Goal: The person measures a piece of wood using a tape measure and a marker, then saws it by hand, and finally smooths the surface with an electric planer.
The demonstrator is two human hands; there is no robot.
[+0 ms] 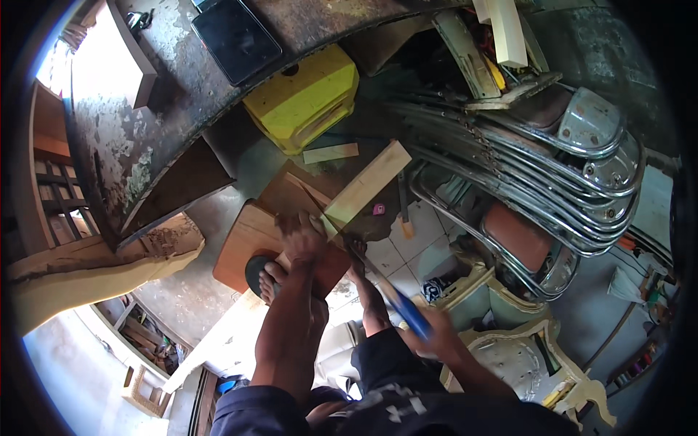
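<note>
My left hand [302,236] is closed at the lower end of a pale wooden piece [367,185], over a brown wooden board [236,243] near the middle. My bare foot [270,283] rests on that board, beside a round black object [257,275]. Lower right of them, my blurred right hand [436,334] grips a long tool [403,309] with a blue handle, its far part angled up toward the left hand; its exact kind is unclear. A small pink object [378,209] lies right of the pale piece.
A worn bench edge [171,94] carries a black tablet-like device [236,40]. A yellow crate [298,94] sits beneath it. Stacked steel-tube chairs [538,167] crowd the right, with carved cream frames [552,363] at lower right. A pale curved timber [102,280] extends along the left.
</note>
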